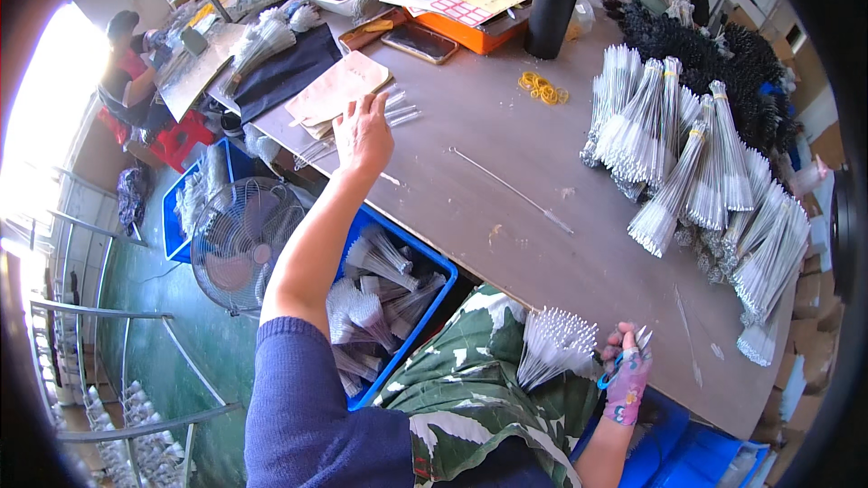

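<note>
My left hand (364, 134) reaches to the far left of the table, its fingers spread and bent down over a stack of pinkish-tan paper sheets (336, 90). Thin clear-looking brushes (402, 114) lie beside those fingers. My right hand (626, 370), in a pink patterned fingerless glove, is closed around small scissors (643, 337) with blue handles, near the table's front edge. A bundle of thin wire brushes with white tips (558, 343) rests on my camouflage-clad lap, left of the right hand. One long thin brush (513, 190) lies alone mid-table.
Bundled white brushes (705, 154) and black brushes (723, 54) pile up at right. Yellow rubber bands (542, 88), a black tumbler (553, 9), a phone (420, 42) and an orange tray (470, 33) sit farther back. Below left are a blue crate (443, 294) and fan (244, 244). Two people sit beyond.
</note>
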`<state>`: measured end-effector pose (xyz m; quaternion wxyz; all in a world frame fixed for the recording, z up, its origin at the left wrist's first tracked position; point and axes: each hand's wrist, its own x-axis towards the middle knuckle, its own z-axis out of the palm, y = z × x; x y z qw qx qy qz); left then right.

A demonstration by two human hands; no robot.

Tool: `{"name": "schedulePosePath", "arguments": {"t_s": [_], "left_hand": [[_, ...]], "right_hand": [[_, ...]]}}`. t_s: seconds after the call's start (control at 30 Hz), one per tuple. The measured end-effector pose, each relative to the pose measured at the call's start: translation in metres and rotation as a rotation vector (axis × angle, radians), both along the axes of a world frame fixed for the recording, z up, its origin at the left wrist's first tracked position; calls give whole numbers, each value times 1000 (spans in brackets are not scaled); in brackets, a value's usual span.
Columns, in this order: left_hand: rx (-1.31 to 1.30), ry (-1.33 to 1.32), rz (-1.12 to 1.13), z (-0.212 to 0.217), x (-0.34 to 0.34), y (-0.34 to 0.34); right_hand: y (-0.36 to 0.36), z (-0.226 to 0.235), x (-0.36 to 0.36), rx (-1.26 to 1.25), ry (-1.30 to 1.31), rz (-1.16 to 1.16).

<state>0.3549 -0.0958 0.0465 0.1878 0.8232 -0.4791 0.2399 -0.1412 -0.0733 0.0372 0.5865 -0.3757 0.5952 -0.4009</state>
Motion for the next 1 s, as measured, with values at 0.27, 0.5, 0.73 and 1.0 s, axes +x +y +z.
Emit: {"name": "schedulePosePath", "arguments": {"t_s": [0.27, 0.5, 0.73, 1.0], "left_hand": [[-132, 551, -465, 5, -133, 86], [195, 109, -94, -20, -22, 33], [281, -82, 57, -10, 27, 18], [515, 1363, -647, -12, -162, 91]], "right_hand": [[11, 4, -4, 11, 54, 187], [23, 6, -14, 32, 39, 138], [11, 11, 3, 62, 11, 195], [29, 2, -14, 44, -93, 186]]}}
